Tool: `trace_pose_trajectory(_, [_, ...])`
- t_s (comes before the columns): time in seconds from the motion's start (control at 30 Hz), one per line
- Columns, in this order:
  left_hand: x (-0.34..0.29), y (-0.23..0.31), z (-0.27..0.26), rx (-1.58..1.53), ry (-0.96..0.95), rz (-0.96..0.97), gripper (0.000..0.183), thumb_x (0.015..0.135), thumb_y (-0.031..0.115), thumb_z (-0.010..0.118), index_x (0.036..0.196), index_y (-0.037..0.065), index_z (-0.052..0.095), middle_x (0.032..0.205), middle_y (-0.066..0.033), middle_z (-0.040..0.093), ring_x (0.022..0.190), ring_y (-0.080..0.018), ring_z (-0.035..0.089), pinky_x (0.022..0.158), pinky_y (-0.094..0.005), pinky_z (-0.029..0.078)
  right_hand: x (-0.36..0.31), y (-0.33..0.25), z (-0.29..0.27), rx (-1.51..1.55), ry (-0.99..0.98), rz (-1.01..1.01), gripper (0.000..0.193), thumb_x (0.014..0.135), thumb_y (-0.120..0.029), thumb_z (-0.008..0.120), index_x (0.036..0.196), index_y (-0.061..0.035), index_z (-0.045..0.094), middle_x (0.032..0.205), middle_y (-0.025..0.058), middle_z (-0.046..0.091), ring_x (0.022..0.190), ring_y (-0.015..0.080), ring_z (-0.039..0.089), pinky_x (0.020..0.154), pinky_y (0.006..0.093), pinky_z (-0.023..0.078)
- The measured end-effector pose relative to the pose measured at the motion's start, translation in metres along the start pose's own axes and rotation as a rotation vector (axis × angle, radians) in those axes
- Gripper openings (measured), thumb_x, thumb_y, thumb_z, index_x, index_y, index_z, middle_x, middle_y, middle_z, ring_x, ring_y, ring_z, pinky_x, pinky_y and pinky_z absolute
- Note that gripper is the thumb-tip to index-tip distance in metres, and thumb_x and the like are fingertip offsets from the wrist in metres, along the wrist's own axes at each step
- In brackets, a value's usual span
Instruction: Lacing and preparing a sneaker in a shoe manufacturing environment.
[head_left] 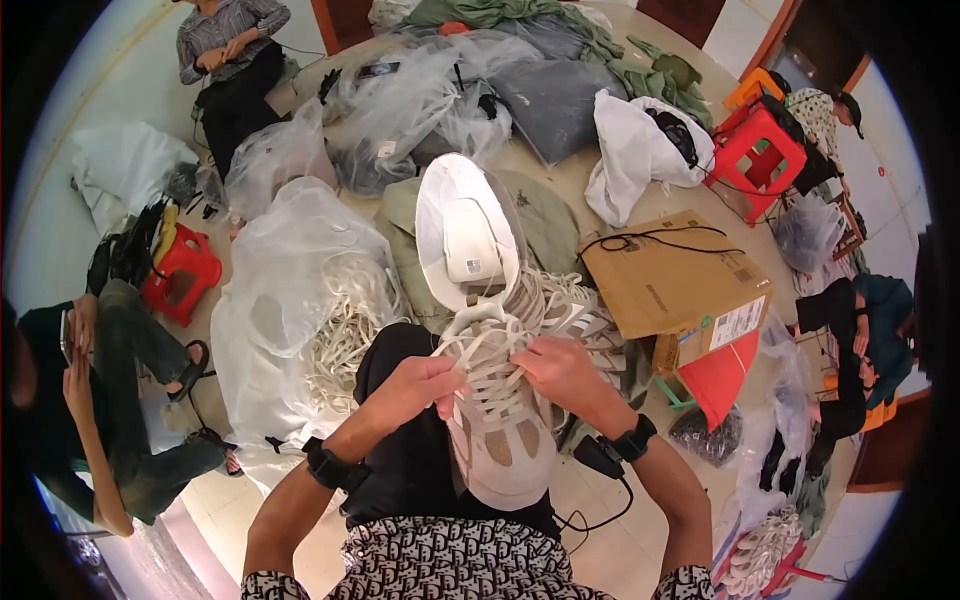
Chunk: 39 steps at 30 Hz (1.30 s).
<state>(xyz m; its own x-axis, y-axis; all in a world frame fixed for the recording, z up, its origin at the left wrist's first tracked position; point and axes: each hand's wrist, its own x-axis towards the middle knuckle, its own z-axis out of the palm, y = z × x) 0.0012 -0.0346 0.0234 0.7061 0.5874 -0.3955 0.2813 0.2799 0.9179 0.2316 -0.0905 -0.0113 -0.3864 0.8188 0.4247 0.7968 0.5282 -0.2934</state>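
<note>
A beige and white sneaker (500, 450) sits in front of me above my lap, its toe toward me. Its pale tongue (472, 240), bearing a small printed label, lies back within the white-lined opening. Flat cream laces (492, 375) cross the front in several rows. My left hand (420, 385) is closed at the left eyelet row, thumb and finger pinching a lace. On the opposite side, my right hand (560, 370) pinches a lace close to the upper eyelets. More beige sneakers (590, 325) lie behind my right hand, partly hidden.
A clear plastic bag (285, 250) with bundled cream laces (350, 330) lies at left. A cardboard box (670, 275) stands at right. Bags are heaped at the back. Red stools (185, 270) and several seated people surround me. A black cable (625, 495) hangs near my right wrist.
</note>
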Motion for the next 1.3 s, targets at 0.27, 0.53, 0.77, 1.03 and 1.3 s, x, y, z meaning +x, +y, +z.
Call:
trace_pose_trajectory(0.27, [-0.013,-0.003,-0.019,0.189,0.307,0.187,0.025,0.088,0.023,0.049,0.082,0.0,0.059,0.072,-0.003,0.058,0.067,-0.0112,0.053,0.068,-0.0251,0.043,-0.008,0.018,-0.036,0.291,0.126,0.095,0.006,0.068,-0.003,0.058,0.072,-0.0053,0.06,0.066,0.0055,0.058,0.05,0.0165,0.051,0.046,0.028,0.042])
trace_pose_trajectory(0.53, [-0.047,0.005,-0.068,-0.694,0.5,0.572,0.028,0.091,0.023,0.044,0.106,0.0,0.051,0.07,-0.0028,0.055,0.068,-0.0161,0.054,0.069,-0.0321,0.045,-0.042,0.07,-0.11,1.602,0.669,0.653,0.016,0.087,-0.01,0.046,0.095,-0.0027,0.058,0.066,0.0059,0.058,0.042,0.0111,0.044,0.039,0.0209,0.036])
trace_pose_trajectory(0.77, [-0.05,-0.015,-0.101,-0.801,0.619,0.575,0.026,0.091,0.022,0.046,0.106,0.002,0.05,0.063,0.0008,0.046,0.057,-0.0114,0.046,0.06,-0.0307,0.042,-0.057,0.082,-0.101,1.538,0.798,0.771,0.017,0.088,-0.012,0.047,0.1,-0.0039,0.056,0.066,0.0026,0.056,0.046,0.0098,0.045,0.042,0.021,0.037])
trace_pose_trajectory(1.03, [-0.042,-0.051,-0.13,-0.715,0.798,0.481,0.035,0.09,0.021,0.046,0.117,-0.002,0.044,0.06,0.0024,0.041,0.05,-0.0069,0.034,0.047,-0.0226,0.029,-0.076,0.108,-0.102,1.394,0.885,0.789,0.018,0.087,-0.014,0.051,0.102,-0.0037,0.055,0.068,0.0009,0.054,0.051,0.0093,0.046,0.047,0.0232,0.038])
trace_pose_trajectory(1.3, [-0.018,-0.04,-0.122,-0.598,0.865,0.294,0.032,0.088,0.019,0.047,0.113,-0.001,0.048,0.061,0.0001,0.048,0.044,-0.0078,0.035,0.042,-0.0232,0.032,-0.048,0.08,-0.072,1.214,0.689,0.825,0.031,0.078,-0.002,0.054,0.108,0.002,0.053,0.085,0.0085,0.059,0.072,0.0172,0.057,0.062,0.025,0.046])
